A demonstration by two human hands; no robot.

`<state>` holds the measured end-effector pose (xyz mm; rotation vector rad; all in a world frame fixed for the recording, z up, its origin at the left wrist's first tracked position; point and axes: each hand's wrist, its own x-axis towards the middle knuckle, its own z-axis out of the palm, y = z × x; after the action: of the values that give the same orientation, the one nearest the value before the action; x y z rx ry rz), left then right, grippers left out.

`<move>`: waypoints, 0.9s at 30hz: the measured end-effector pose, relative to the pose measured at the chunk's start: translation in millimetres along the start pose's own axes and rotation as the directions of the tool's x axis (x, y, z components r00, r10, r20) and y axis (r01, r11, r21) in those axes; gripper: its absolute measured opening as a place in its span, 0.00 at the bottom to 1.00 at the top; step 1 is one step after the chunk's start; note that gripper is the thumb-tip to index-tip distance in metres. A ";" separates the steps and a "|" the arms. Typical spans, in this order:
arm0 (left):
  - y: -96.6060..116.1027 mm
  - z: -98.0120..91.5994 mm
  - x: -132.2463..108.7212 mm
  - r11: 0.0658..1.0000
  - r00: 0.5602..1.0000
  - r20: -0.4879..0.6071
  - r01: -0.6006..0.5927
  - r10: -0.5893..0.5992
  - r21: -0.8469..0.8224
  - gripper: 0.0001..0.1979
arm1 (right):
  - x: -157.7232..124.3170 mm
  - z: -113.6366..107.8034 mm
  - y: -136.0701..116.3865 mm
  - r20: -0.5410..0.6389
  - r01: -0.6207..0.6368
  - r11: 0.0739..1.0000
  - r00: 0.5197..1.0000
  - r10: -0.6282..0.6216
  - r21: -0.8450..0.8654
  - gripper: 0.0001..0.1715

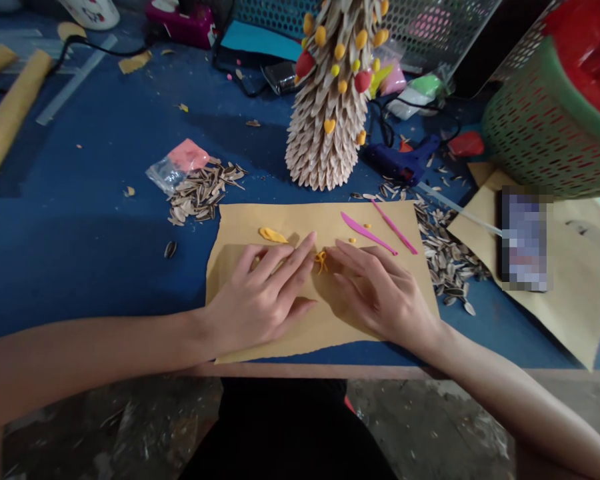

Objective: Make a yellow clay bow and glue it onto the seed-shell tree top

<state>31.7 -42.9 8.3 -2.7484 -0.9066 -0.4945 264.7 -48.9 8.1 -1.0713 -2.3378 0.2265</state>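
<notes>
Blue covering spreads over the counter [95,200], which is littered with scraps. One sheet of brown paper [280,333] lies at its near edge, and a second sheet [575,300] lies to the right. On the near sheet, the left hand [265,293] and right hand [375,287] rest flat with fingers extended, their fingertips meeting at one small orange clay piece [321,260], touching it without gripping. One yellow clay lump [273,235] and two pink tools [367,233] lie just beyond. Two piles of sunflower seed shells [203,193] flank the sheet. One seed-shell cone tree [330,113], one blue glue gun [403,161] and one green basket [545,133] stand behind.
</notes>
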 end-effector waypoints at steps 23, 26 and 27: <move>0.8 -1.1 1.6 1.000 1.000 0.003 0.005 -0.005 -0.027 0.17 | 2.1 -0.3 -4.7 0.007 0.016 1.000 1.000 -0.016 -0.024 0.36; 0.8 -1.1 1.7 1.000 1.000 0.007 0.007 -0.007 -0.016 0.17 | 1.8 -0.1 -4.9 0.007 0.029 0.999 1.000 -0.029 -0.032 0.36; 0.9 -1.0 1.6 1.000 1.000 0.007 0.006 -0.006 -0.014 0.17 | 1.5 0.1 -4.9 0.002 0.024 0.999 1.000 -0.024 -0.023 0.36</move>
<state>33.2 -43.1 9.7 -2.7630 -0.9164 -0.4945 260.7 -51.0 10.4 -1.0540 -2.3583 0.1920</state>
